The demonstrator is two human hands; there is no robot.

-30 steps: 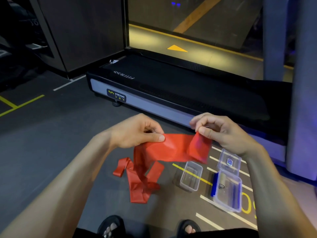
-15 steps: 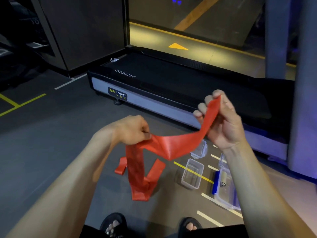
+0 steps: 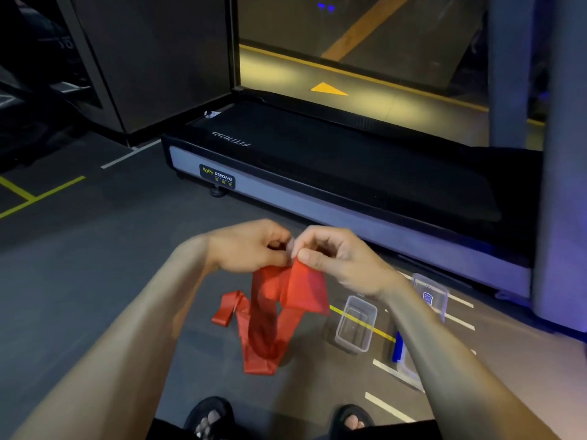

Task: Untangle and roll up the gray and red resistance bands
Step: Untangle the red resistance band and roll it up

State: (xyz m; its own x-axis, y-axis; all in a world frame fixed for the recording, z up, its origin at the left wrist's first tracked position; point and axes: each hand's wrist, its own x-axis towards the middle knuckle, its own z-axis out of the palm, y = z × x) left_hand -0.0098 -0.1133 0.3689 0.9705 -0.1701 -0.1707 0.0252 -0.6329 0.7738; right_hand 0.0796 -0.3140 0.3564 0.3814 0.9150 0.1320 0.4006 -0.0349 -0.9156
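pinching the top of the red resistance band [image 3: 293, 289], left hand [image 3: 251, 249] and right hand [image 3: 340, 258] meet knuckle to knuckle above the floor [image 3: 95, 281], fingertips touching. left hand: fingers curled in, thumb and forefinger closed on the band's upper edge. right hand: thumb pressed flat on a folded corner of the band, forefinger curled over it; the other fingers bent loosely behind. motion blur at the contact point, so which fingers actually bear on the fabric is only probable.

band hangs from the pinch in two or three overlapping folds. lower part reaches the floor and lies bunched in front of the person's feet; one loose end trails out flat toward the left. no grey band identifiable in this view.

floor, right of the band: small clear plastic container [image 3: 355, 323], open top, sitting across a yellow floor line [image 3: 362, 323]. beyond the right forearm, a clear lid or box [image 3: 430, 293] with a blue label, and a larger clear box with a blue edge [image 3: 397, 347], mostly hidden by the arm.

far side of the floor: treadmill deck [image 3: 349, 173], label "body strong". sandalled feet [image 3: 209, 417] at the bottom edge.
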